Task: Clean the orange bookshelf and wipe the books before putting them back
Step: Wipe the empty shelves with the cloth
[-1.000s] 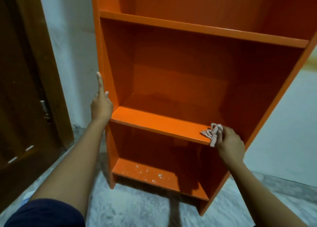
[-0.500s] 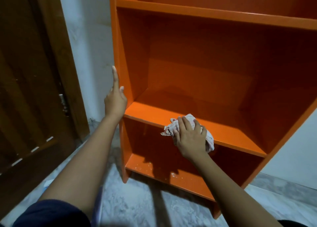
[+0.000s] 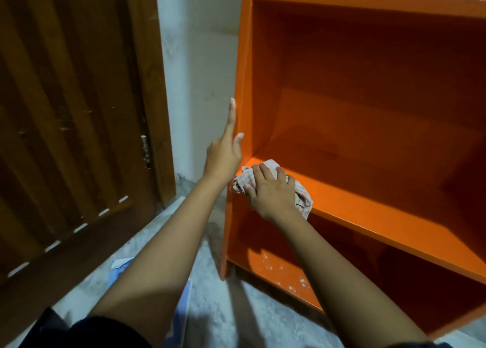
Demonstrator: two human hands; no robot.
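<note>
Left hand (image 3: 223, 158): arm outstretched, fingers straight, upright, flat against the bookshelf (image 3: 244, 58) side.
Right hand (image 3: 271, 192): fingers curled over a bunched cloth (image 3: 305, 201), pressing it onto the shelf (image 3: 368, 211) beneath.

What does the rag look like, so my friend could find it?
Find the big orange bookshelf, then the left end of its middle shelf. The rag is the crumpled, pale checked cloth the right hand holds against that shelf's front edge. Nothing else on the shelves is cloth.
</note>
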